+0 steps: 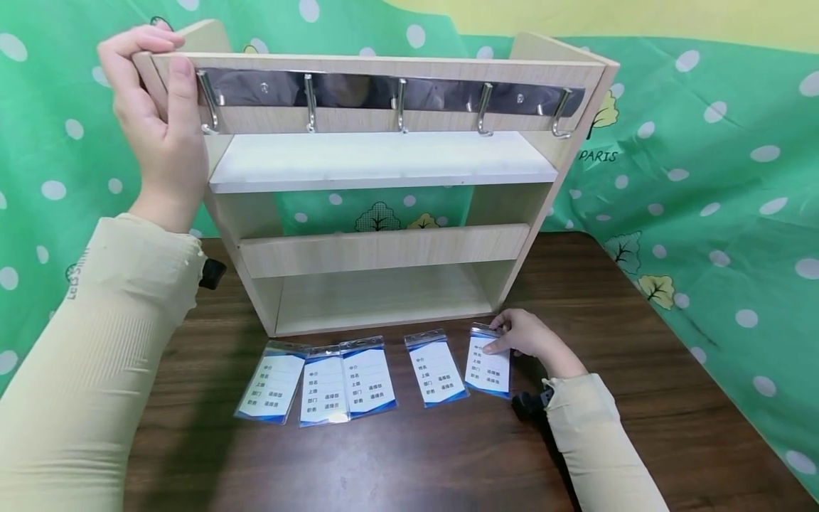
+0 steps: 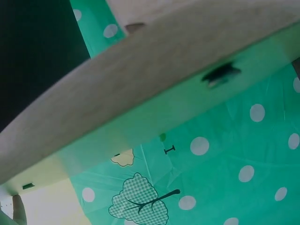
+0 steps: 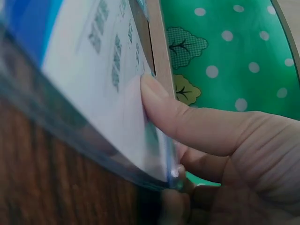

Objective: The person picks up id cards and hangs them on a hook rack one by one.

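A small wooden shelf (image 1: 384,252) stands on the table with a metal hook rail (image 1: 358,91) across its top front board. My left hand (image 1: 156,121) grips the shelf's upper left corner, thumb on the front face and fingers over the top. At the table, my right hand (image 1: 527,338) pinches the rightmost name badge (image 1: 488,366) near its upper edge. In the right wrist view the thumb (image 3: 157,93) presses on the face of this badge (image 3: 89,61), with fingers behind it. The badge is white and blue in a clear plastic sleeve.
More name badges lie in front of the shelf: one (image 1: 436,371) just left of my right hand and several (image 1: 270,384) grouped farther left, some overlapping. Several hooks jut from the rail. A green dotted cloth (image 1: 716,213) hangs behind and to the right of the brown table (image 1: 416,469).
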Available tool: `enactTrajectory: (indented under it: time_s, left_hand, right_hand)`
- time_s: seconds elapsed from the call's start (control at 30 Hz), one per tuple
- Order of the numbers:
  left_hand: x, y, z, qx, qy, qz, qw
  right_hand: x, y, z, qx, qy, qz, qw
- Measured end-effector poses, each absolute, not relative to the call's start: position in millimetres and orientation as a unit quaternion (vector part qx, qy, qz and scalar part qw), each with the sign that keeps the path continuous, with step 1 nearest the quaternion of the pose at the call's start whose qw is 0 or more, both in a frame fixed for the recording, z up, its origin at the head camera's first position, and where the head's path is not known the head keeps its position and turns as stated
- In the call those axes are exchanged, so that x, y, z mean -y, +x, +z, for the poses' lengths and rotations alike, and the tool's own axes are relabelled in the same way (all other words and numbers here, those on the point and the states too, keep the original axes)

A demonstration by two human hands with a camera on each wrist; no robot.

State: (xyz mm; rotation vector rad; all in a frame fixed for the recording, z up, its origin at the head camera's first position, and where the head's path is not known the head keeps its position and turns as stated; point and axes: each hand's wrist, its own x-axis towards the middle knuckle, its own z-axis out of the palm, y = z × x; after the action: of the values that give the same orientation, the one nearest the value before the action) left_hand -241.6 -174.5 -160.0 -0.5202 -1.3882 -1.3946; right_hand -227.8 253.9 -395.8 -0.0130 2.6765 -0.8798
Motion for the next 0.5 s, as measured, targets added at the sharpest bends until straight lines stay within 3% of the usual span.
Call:
enactTrajectory:
  time_s: [0.5]
  left_hand:
    - [172, -242, -161, 0.567, -0.214, -0.595, 0.528]
  right_hand:
    - [-275, -234, -403, -0.893, -0.071, -0.419, 0.144]
